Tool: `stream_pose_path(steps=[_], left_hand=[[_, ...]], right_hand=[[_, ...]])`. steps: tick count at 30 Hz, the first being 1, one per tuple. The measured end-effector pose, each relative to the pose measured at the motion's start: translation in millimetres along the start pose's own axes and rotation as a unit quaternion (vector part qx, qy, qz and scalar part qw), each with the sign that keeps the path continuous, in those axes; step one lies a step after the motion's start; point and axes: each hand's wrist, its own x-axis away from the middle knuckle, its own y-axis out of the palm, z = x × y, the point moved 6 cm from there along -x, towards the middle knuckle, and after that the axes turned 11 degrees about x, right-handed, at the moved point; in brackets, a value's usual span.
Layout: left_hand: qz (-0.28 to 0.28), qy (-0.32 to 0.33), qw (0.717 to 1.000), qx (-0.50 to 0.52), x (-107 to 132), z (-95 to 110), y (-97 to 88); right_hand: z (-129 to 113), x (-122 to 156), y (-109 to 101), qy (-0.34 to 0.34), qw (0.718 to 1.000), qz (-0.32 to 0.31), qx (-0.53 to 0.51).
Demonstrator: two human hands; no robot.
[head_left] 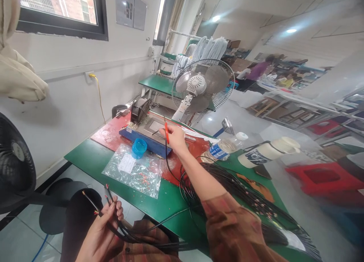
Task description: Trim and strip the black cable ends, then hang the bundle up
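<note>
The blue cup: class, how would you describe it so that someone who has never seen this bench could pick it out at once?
Start at the green table and find the clear bag on it. The blue cup is at the bag's far end, before the long blue box. Unlike that box, it is round and see-through.

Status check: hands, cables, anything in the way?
Left hand gripping black cables, wire ends exposed. Right hand holding red-handled tool. Black cable bundle beneath right forearm.
</note>
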Motion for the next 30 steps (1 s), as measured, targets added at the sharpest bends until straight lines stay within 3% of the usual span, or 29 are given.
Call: stream_pose_path(steps=[5,11,14,17,25,30], left_hand=[[-0.026,-0.003,0.999,-0.029,-2.1,0.1,-4.9],[-0.021,0.009,0.999,-0.026,4.8,2.2,-6.1],[-0.033,0.01,0.999,-0.031,5.1,2.9,-0.9],[-0.067,0.008,0.996,-0.065,1.3,3.2,14.4],[-0.086,0.05,0.97,-0.221,-7.3,-5.0,66.0],[-0.082,0.042,0.972,-0.217,-8.7,-14.7,65.9]], right_hand=[[-23.3,53.6,32.3,-0.046,0.998,-0.015,0.033],[-20.8,65.4,56.6,-0.046,0.986,0.008,0.161],[-19.8,68.6,51.4,-0.06,0.987,0.032,0.146],[-26.7,85.1,36.8,-0.119,0.983,0.083,0.108],[-50.9,179.5,24.5,-0.341,0.922,0.16,0.091],[-64.9,212.4,24.4,-0.388,0.906,0.156,0.069]])
